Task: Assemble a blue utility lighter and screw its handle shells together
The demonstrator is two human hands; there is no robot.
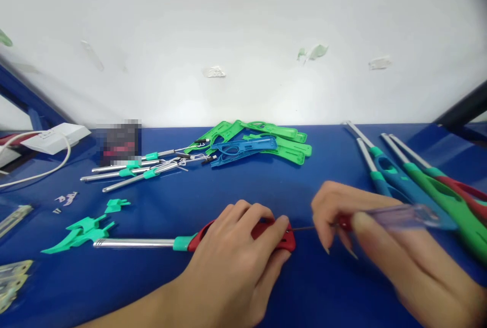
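My left hand [238, 252] is closed over a red gas lighter [287, 239], pressing it against the blue tabletop. The lighter's silver tube [133, 243] and green collar [184, 243] point left, and much of its body is hidden under my fingers. In my right hand [342, 216] is a screwdriver [399, 216] with a clear handle, smeared by motion. Its thin shaft reaches left to the end of the red lighter, near a small hole; whether the tip touches a screw I cannot tell.
Green casing halves [289, 149] and a blue casing half [243, 149] lie at the back, beside several metal tubes [129, 182]. Green plastic pieces [81, 231] are at left, near tiny scraps [68, 198]. Several whole lighters [437, 191] lie at right. A white cable [64, 163] curves at far left.
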